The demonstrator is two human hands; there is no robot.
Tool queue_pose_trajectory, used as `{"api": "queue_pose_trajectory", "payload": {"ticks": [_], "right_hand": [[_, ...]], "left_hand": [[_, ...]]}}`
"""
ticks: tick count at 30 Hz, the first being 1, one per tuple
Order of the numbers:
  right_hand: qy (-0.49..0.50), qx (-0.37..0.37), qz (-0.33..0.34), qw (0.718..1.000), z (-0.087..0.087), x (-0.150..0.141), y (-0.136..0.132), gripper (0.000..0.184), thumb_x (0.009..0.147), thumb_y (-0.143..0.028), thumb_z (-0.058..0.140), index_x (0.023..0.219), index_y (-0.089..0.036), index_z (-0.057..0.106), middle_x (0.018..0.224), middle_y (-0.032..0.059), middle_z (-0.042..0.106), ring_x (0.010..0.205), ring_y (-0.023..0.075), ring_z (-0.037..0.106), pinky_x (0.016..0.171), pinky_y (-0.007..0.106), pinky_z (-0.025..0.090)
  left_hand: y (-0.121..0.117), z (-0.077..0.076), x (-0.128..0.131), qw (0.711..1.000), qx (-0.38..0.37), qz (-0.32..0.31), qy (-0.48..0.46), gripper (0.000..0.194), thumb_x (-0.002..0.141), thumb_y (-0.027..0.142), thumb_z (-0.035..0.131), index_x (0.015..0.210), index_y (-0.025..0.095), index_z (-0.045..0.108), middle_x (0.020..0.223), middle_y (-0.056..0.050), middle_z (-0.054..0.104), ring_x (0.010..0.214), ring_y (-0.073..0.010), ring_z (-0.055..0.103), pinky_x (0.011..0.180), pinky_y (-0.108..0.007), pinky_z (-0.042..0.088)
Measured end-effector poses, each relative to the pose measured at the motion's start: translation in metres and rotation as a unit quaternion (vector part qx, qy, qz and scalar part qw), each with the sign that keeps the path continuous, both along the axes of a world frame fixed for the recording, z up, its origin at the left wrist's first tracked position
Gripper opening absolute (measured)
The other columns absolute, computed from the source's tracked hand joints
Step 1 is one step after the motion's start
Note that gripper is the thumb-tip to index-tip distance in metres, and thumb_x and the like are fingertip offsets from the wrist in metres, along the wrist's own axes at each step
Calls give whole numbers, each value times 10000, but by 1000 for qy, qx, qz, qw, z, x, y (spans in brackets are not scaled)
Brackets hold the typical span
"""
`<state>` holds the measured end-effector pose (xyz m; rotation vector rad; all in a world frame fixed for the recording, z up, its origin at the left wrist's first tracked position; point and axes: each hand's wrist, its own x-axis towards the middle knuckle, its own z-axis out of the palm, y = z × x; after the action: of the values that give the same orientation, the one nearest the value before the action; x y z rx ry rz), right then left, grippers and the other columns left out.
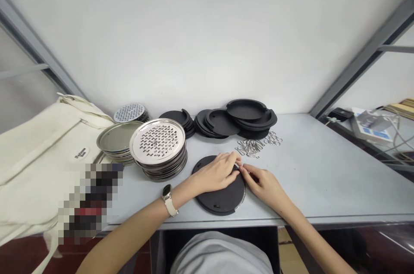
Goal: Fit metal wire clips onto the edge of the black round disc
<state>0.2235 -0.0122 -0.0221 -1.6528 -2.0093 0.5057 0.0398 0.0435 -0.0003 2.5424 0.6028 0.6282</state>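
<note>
Rim work apparently in hand: left hand (217, 174) across black disc (223, 200), right hand (264, 185) beside; fingers narrow, whether closed on anything cannot tell. Next move likely calls for steadying disc.

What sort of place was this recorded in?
Probably a small workshop or assembly bench: a stack of round metal plates and a heap of small metal clips share the grey table with a black disc under the left hand.

Small wkshp: grey bench (310, 166) w/ stacked grater plates (158, 146), blk discs (247, 110), metal clips (249, 148).
</note>
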Motion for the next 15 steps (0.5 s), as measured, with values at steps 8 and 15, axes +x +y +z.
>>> {"api": "queue_pose_trajectory", "payload": {"ticks": [8, 15], "right_hand": [[-7, 2, -1, 1000, -1, 1, 0, 391, 964, -418, 302, 677, -216, 474, 566, -9, 539, 501, 146, 473, 523, 228, 328], [1, -2, 2, 1000, -1, 1, 0, 394, 964, -422, 306, 675, -215, 475, 569, -5, 550, 500, 145, 470, 519, 231, 331]], "left_hand": [[0, 1, 0, 999, 44, 12, 21, 192, 939, 216, 445, 1123, 185, 399, 1096, -99, 566, 1062, -237, 545, 963, -409, 392], [2, -2, 1, 1000, 7, 9, -5, 243, 915, 192, 464, 1141, 201, 376, 1084, -89, 581, 1056, -235, 569, 956, -412, 408]]}}
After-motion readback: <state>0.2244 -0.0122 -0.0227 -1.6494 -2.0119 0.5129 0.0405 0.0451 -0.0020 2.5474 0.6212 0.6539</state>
